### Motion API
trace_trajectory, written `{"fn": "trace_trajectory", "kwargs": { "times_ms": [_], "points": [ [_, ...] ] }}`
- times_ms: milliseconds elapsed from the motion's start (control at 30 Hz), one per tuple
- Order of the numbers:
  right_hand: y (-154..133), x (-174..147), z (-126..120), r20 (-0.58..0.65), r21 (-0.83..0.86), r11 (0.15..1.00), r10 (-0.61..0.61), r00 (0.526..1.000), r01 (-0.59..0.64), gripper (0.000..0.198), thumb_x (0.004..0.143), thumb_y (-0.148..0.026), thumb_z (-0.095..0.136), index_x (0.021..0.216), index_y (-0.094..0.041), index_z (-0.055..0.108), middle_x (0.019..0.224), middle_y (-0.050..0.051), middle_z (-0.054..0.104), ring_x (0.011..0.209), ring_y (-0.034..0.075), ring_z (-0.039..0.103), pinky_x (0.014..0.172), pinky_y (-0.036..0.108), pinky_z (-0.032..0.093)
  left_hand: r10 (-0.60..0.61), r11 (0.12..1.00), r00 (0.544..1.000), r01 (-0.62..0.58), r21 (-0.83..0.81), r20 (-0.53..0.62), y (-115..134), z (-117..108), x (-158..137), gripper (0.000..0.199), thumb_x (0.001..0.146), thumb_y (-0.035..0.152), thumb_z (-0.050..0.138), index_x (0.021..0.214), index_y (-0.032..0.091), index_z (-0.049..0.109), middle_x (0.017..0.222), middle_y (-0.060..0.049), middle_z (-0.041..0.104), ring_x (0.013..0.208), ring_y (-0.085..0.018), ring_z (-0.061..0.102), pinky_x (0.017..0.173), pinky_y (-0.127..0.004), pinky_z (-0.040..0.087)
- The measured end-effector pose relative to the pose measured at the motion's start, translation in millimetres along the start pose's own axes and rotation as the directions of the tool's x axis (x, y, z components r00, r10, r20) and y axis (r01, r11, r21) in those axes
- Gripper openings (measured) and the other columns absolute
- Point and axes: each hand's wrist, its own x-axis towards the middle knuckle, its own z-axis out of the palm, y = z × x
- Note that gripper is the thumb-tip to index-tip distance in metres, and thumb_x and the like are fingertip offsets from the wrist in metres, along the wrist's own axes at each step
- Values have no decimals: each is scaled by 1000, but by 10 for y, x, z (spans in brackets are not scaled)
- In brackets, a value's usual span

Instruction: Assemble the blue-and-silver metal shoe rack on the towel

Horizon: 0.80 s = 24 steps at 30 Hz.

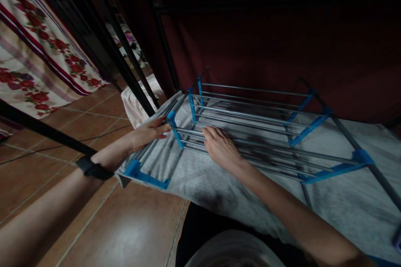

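A rack [247, 114] of thin grey metal rods with blue plastic brackets lies on a grey cloth. My left hand [152, 130] is at the rack's left end, fingers stretched and apart, its fingertips touching the blue bracket [176, 131] there. My right hand [221, 146] bends its fingers over the front rods just right of that bracket; its thumb is hidden. Nearer to me, another blue bracket [147, 177] sits at the cloth's left edge, by dark tubes running away from me. A dark band circles my left wrist.
The grey cloth [216, 187] covers a raised surface in front of my lap. Black metal posts [131, 69] stand at left. Behind the rack hangs a dark red cloth [266, 58]. A floral curtain [40, 50] and a cable [65, 145] on the tiled floor lie further left.
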Motion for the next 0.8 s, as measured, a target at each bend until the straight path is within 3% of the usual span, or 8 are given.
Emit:
{"fn": "trace_trajectory", "kwargs": {
  "times_ms": [167, 300, 467, 800],
  "points": [
    [-47, 259, 54, 183, -95, 995, 5, 983, 13, 43, 104, -14, 27, 137, -17, 54, 126, 13, 66, 114, 25, 63, 95, 39, 52, -156, 944, 980, 184, -273, 120, 61, -39, 241, 50, 82, 38, 82, 123, 13, 67, 110, -12, 75, 91, -23, 69, 84, -37, 61],
    [-30, 406, 30, 239, -126, 991, -21, 971, 52, 41, 105, -14, 23, 126, -19, 57, 126, 13, 64, 111, 23, 65, 89, 35, 52, -111, 885, 975, 186, -427, 195, -3, 61, 539, 31, 86, 36, 77, 105, 13, 69, 87, -9, 73, 71, -21, 68, 66, -34, 61],
    [23, 444, -48, 259, -138, 987, -47, 965, 85, 42, 104, -14, 21, 130, -20, 54, 125, 11, 64, 104, 24, 69, 85, 37, 53, 46, 928, 989, 9, -372, 140, -155, 130, 643, 28, 81, 36, 79, 93, 13, 68, 71, -3, 65, 53, -13, 58, 46, -22, 46],
    [23, 436, -172, 295, -138, 984, -70, 953, 115, 43, 101, -11, 23, 132, -20, 51, 124, 13, 65, 102, 26, 71, 85, 39, 54, 76, 973, 994, -57, -224, 75, -96, 123, 598, 31, 76, 43, 78, 88, 15, 70, 72, -2, 65, 49, -11, 51, 42, -22, 36]
  ]
}}
